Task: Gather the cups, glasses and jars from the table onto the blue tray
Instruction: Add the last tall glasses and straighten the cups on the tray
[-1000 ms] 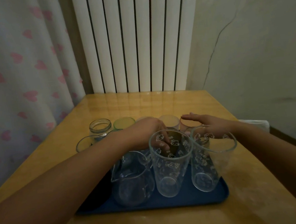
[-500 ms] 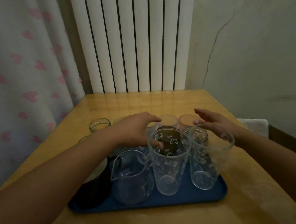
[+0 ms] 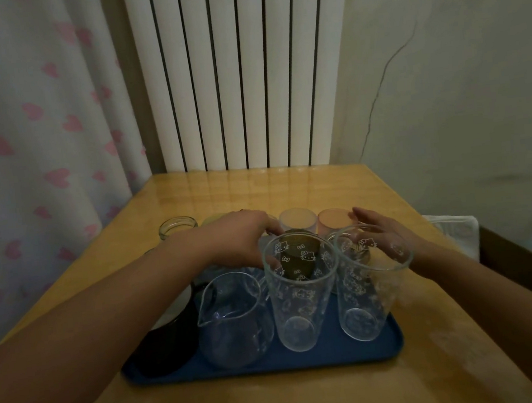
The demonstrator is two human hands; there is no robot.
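The blue tray [image 3: 338,353] lies near the table's front edge. On it stand a black cup [image 3: 168,344], a clear glass pitcher [image 3: 234,321] and two tall printed glasses [image 3: 301,295] [image 3: 369,292]. My left hand [image 3: 239,236] reaches over the pitcher, its fingers and thumb curled round a dark cup [image 3: 297,248] that shows through the middle glass. My right hand [image 3: 381,232] hovers with straight fingers behind the right glass, beside a small jar [image 3: 357,252] that is partly hidden. Further back stand a clear jar [image 3: 177,226], a green cup [image 3: 212,219], a frosted cup [image 3: 297,219] and a pink cup [image 3: 334,219].
The wooden table [image 3: 256,186] meets a white radiator [image 3: 239,74] at the back. A heart-print curtain [image 3: 41,141] hangs on the left. A white object [image 3: 453,232] sits past the table's right edge. The tray's back edge is hidden.
My left hand has risen from low behind the middle glass, and the dark cup now shows there. My right hand has lifted and drawn slightly back toward me.
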